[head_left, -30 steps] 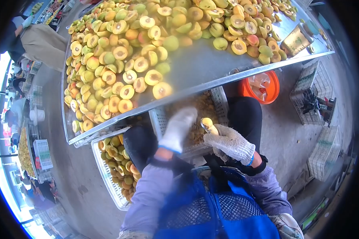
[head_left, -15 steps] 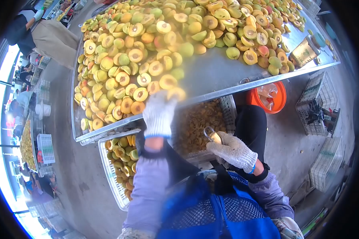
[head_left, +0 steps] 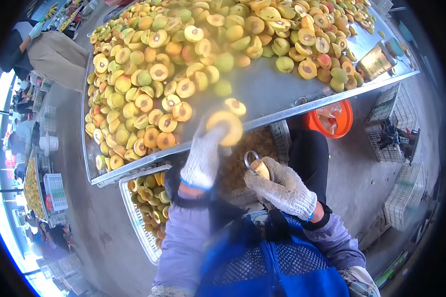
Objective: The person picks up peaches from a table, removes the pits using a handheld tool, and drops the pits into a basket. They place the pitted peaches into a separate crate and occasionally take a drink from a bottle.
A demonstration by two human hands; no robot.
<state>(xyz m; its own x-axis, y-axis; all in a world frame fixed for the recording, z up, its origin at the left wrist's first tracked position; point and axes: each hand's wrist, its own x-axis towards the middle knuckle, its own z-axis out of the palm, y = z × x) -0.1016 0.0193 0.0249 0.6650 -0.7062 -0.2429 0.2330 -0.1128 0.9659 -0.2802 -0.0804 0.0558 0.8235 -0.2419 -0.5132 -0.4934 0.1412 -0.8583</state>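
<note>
My left hand [head_left: 202,159], in a white knit glove, pinches a yellow peach half [head_left: 229,129] just off the table's front edge. In my gloved right hand [head_left: 285,187] is a pitting tool [head_left: 260,170] with a metal loop and a short pale handle, its loop pointing up and left. Another peach half [head_left: 235,107] lies by the edge, just beyond my left hand. Many halved peaches [head_left: 143,101], several with pits showing, are heaped across the metal table [head_left: 267,91]. Below, between my hands, a crate [head_left: 281,138] holds brownish pieces, blurred.
A white crate [head_left: 138,226] of peach halves stands at lower left. An orange bucket [head_left: 349,119] with clear plastic inside is under the table's right side. A jar [head_left: 379,62] lies on the table. Stacked crates [head_left: 405,195] stand right; a person [head_left: 54,52] stands far left.
My left hand has drawn back from the heap toward me, now with a peach half in its fingers. My right hand has shifted slightly left with the pitting tool. The view has shifted slightly.
</note>
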